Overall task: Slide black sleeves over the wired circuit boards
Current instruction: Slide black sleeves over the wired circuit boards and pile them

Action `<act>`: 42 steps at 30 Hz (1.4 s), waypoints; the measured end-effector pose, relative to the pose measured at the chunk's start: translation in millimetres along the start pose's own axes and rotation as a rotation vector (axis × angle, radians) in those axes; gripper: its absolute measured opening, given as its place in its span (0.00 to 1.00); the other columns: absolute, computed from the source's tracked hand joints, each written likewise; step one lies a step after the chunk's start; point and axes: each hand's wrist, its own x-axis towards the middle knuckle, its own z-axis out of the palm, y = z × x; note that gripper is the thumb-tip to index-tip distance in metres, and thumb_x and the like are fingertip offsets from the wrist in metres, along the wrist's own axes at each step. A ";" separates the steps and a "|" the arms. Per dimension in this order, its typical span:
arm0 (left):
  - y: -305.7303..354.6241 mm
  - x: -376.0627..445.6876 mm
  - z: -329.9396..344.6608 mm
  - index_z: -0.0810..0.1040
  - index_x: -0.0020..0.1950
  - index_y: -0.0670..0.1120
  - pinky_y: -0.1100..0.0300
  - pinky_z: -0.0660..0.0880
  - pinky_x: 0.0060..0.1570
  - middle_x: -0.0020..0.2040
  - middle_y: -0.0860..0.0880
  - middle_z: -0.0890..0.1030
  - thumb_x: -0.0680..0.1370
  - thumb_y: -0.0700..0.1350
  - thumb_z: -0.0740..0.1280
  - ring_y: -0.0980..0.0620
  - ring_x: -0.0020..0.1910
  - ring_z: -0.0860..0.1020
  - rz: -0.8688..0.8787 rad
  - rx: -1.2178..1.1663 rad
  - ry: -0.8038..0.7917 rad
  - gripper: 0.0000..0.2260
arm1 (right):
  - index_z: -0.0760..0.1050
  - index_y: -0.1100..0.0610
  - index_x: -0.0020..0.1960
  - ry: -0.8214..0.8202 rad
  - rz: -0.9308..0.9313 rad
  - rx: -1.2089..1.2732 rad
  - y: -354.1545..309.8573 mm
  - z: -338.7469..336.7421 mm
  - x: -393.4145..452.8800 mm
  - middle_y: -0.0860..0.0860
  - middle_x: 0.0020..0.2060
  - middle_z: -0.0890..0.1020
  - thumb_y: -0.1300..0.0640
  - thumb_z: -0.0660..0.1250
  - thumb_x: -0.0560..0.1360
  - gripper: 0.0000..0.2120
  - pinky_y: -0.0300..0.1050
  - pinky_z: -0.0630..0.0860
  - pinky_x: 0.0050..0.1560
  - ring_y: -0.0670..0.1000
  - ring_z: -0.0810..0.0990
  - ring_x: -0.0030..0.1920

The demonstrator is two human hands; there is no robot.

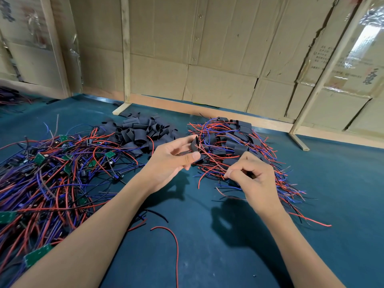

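Cardboard walls back the blue table [207,256]. Left hand [170,159] pinches a sleeve [195,144] with its mouth toward the wires [209,161] — likely for threading. Right hand [252,179], fingers clamped, draws those wires taut — over the sleeved pile [239,142].

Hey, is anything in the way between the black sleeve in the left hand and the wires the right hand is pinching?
Nothing visible blocks it. The left hand grips a short black tube sleeve just above the pile of finished sleeved boards; red and blue wires run from it to the right hand, which pinches them. The circuit board itself is hidden.
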 end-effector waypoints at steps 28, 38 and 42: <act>4.3 -13.2 3.6 0.85 0.57 0.44 0.65 0.71 0.52 0.53 0.50 0.83 0.74 0.43 0.76 0.54 0.53 0.77 0.546 1.158 0.160 0.13 | 0.72 0.60 0.24 0.068 0.051 0.083 -9.7 -6.1 2.7 0.60 0.28 0.68 0.68 0.62 0.63 0.10 0.36 0.64 0.34 0.48 0.66 0.31; 3.6 -10.2 15.6 0.86 0.53 0.46 0.50 0.72 0.46 0.50 0.53 0.85 0.73 0.45 0.76 0.45 0.51 0.80 0.884 1.492 -0.065 0.10 | 0.74 0.52 0.46 -0.199 0.201 -0.178 -4.6 10.0 -0.2 0.45 0.38 0.78 0.64 0.69 0.72 0.09 0.34 0.68 0.40 0.41 0.72 0.37; 0.2 -9.8 17.4 0.85 0.54 0.45 0.49 0.75 0.49 0.49 0.51 0.84 0.72 0.45 0.78 0.44 0.50 0.80 0.820 1.487 -0.091 0.12 | 0.64 0.44 0.50 -0.169 0.319 0.004 -3.5 14.6 1.9 0.50 0.49 0.75 0.61 0.56 0.66 0.16 0.43 0.68 0.44 0.46 0.71 0.40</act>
